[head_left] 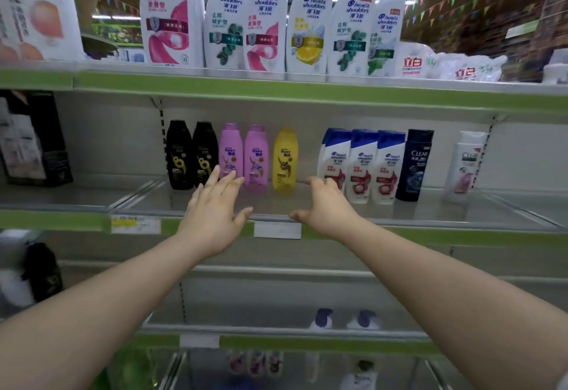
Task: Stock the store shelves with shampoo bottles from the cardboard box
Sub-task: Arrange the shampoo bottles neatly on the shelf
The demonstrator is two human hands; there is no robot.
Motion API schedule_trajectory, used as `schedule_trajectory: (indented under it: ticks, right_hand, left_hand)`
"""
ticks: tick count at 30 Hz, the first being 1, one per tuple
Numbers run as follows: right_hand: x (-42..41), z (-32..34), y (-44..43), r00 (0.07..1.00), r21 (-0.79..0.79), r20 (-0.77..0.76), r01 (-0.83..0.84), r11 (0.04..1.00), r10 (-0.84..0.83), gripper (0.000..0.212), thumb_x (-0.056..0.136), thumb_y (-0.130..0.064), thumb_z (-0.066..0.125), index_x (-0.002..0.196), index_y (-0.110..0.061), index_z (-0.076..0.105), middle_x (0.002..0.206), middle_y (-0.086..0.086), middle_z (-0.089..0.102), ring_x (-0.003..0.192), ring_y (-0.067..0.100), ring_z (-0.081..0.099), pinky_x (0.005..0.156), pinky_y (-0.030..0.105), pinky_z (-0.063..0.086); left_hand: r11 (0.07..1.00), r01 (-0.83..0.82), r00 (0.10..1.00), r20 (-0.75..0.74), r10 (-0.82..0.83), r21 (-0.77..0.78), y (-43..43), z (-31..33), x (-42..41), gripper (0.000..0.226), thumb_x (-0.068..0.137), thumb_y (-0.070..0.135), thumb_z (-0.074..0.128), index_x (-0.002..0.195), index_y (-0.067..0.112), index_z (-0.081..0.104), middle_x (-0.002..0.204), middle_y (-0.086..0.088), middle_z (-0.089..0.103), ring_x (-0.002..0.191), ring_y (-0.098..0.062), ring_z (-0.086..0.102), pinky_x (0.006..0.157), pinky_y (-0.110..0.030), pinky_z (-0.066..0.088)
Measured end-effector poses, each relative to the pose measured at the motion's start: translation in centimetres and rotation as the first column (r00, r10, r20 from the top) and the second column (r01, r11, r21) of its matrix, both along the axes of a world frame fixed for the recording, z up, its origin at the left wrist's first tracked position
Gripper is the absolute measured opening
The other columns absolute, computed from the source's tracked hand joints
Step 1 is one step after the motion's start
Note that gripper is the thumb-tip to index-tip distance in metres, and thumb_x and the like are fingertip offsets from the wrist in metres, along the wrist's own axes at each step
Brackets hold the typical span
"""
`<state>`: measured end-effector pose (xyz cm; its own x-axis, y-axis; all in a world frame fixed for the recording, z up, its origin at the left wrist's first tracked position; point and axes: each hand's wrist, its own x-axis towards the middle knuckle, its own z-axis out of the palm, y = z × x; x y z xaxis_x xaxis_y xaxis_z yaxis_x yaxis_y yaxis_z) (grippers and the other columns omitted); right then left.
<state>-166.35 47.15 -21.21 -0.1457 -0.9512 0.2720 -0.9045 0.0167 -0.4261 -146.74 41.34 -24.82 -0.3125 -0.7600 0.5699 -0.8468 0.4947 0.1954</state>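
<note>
On the middle shelf (430, 214) stand two black bottles (192, 156), two pink bottles (242, 157), a yellow bottle (285, 159), three white Head & Shoulders bottles (362, 168) and a dark Clear bottle (413, 165). My left hand (215, 214) reaches over the shelf's front edge with fingers spread, its fingertips in front of the left pink bottle. My right hand (325, 205) hovers in front of the gap between the yellow bottle and the white bottles, fingers loosely curled, holding nothing. The cardboard box is out of view.
The top shelf (276, 88) carries a row of large white pump bottles (264, 20) and white bags (455, 66) at the right. A black carton (33, 140) sits at the middle shelf's left. A white Clear bottle (464, 165) stands far right. Lower shelves hold a few bottles.
</note>
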Motion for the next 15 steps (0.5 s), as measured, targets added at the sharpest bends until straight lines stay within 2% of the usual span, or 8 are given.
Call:
schedule_trajectory:
  ticks: [7,15]
  right_hand:
    - [0.6,0.2,3.9,0.999,-0.024,0.027,-0.028,0.999,0.029,0.076,0.082,-0.038,0.070,0.143,-0.014,0.031,0.144,0.012,0.034,0.131,0.028,0.039,0.107,0.037,0.035]
    - [2.3,0.8,7.6,0.999,-0.020,0.038,0.019,1.000,-0.018,0.078,0.081,-0.037,0.070,0.145,-0.017,0.029,0.144,0.010,0.033,0.132,0.028,0.038,0.109,0.039,0.035]
  left_hand:
    - [0.996,0.092,0.995,-0.029,-0.092,0.001,4.3,0.5,-0.7,0.063,0.092,0.043,0.049,0.148,0.024,0.025,0.157,0.009,0.018,0.147,-0.013,-0.002,0.116,-0.042,0.016]
    - [0.990,0.135,0.991,-0.010,-0.135,0.028,7.0,1.1,1.3,0.062,0.093,0.043,0.047,0.148,0.026,0.025,0.157,0.012,0.018,0.146,-0.011,-0.004,0.116,-0.039,0.016]
